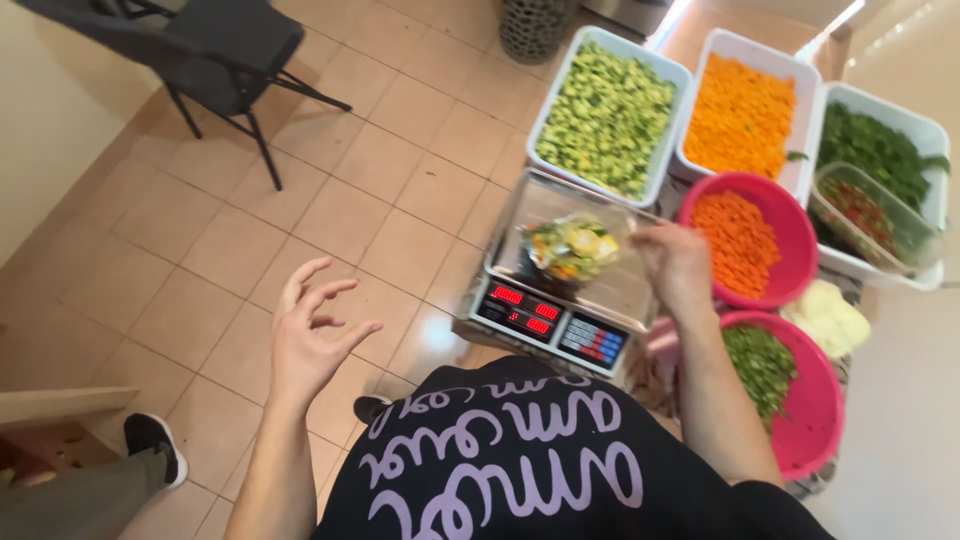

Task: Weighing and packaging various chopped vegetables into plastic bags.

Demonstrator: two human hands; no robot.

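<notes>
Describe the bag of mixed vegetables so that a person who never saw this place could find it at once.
Start from the digital scale with red number lights, at the near edge of the table. On its shiny steel platform lies a clear plastic bag of mixed chopped vegetables, next to the right hand. Unlike the white trays and pink bowls around it, which each hold one colour, it mixes yellow, green and orange.

Bright, top-right glare, slight motion blur
</notes>
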